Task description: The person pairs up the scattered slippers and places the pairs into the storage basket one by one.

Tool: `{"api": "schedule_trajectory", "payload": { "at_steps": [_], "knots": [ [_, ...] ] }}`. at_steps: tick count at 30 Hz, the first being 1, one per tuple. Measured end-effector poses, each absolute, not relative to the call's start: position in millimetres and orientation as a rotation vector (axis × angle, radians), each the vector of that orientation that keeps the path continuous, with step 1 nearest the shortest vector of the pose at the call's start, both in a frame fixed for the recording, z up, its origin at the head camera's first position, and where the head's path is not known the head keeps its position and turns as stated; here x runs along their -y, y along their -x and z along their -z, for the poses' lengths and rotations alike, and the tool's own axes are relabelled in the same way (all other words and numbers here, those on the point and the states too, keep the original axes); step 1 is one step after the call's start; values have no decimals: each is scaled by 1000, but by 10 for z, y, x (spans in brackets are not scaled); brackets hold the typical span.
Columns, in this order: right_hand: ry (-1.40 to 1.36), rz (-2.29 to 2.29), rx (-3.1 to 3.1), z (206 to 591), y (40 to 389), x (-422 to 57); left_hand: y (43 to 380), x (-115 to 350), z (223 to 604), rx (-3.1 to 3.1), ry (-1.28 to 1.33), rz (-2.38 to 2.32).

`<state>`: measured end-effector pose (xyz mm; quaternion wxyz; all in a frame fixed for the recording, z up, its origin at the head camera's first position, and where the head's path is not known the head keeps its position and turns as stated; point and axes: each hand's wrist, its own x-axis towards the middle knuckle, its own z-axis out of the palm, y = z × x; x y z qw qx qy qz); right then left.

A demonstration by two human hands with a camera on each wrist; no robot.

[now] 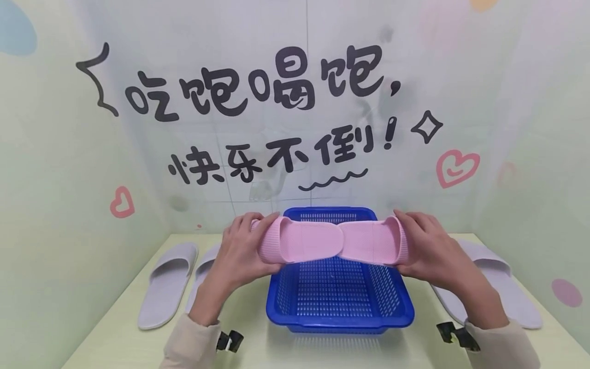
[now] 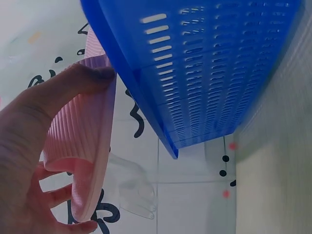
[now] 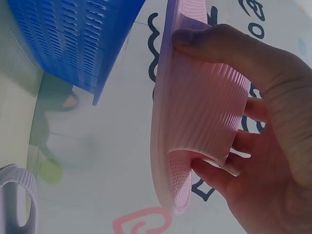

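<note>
My left hand (image 1: pixel 241 251) grips one pink slipper (image 1: pixel 311 240) by its ribbed strap. In the left wrist view its thumb lies over the strap, with the other fingers around the far side. A second pink slipper (image 1: pixel 369 242) is held the same way by my right hand (image 1: pixel 435 251), as the right wrist view also shows. Both slippers point outward, and their heel ends overlap in the head view. They are above a blue plastic basket (image 1: pixel 341 322) with slotted walls, whose visible floor holds nothing.
The basket stands on a pale table (image 1: pixel 249 307). To the left lie a grey slipper (image 1: pixel 168 287) and another, partly hidden by my left arm. More grey footwear (image 1: pixel 511 292) lies at right, partly behind my right arm. A printed wall (image 1: pixel 286 31) rises behind the table.
</note>
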<state>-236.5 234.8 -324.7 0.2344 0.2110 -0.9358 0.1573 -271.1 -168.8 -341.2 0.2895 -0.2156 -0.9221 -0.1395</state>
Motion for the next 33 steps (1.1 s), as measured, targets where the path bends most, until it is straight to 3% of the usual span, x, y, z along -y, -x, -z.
{"api": "schedule_trajectory", "payload": {
  "at_steps": [33],
  "knots": [
    [-673, -330, 2407, 3327, 2366, -2293, 2649, 1684, 3504, 2396, 642, 210]
  ]
}}
